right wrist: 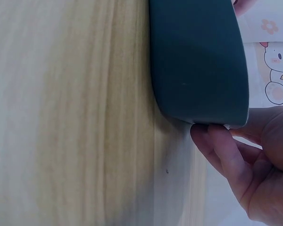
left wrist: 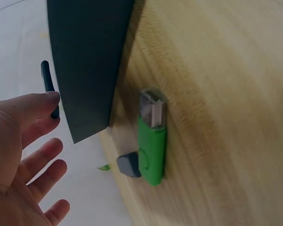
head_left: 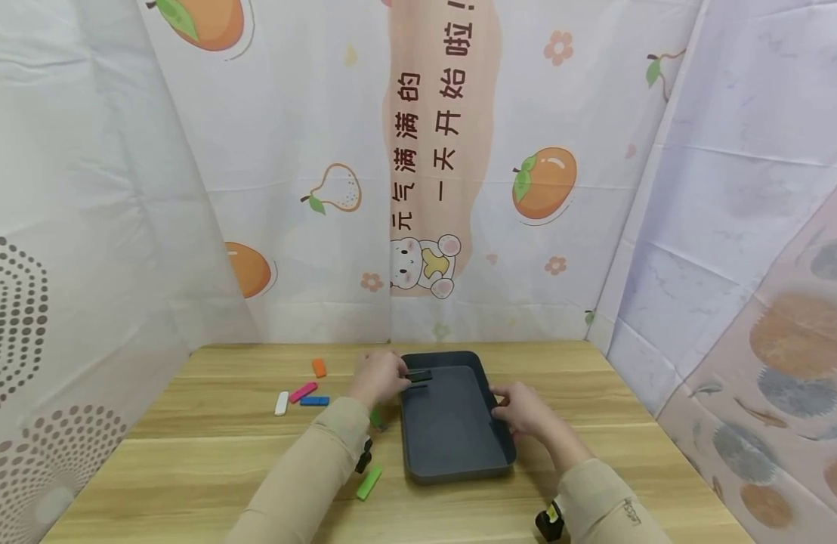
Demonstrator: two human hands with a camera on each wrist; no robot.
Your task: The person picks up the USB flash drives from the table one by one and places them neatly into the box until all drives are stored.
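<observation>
A dark, slim flash drive (head_left: 420,375) is pinched between the thumb and finger of my left hand (head_left: 380,376), over the left wall of the dark grey tray (head_left: 452,431). In the left wrist view the drive (left wrist: 48,84) appears edge-on, and the other fingers hang apart from it. My right hand (head_left: 525,412) grips the tray's right wall; the right wrist view has its fingertips (right wrist: 221,136) against the wall. A green flash drive (left wrist: 152,150) with a clear-capped plug lies on the table beside the tray, next to a small grey piece (left wrist: 128,165).
Left of the tray on the wooden table (head_left: 208,453) lie orange (head_left: 319,368), pink (head_left: 303,392), blue (head_left: 314,401) and white (head_left: 282,403) sticks. A light green stick (head_left: 369,483) lies nearer the front. A printed curtain (head_left: 310,264) hangs behind the table.
</observation>
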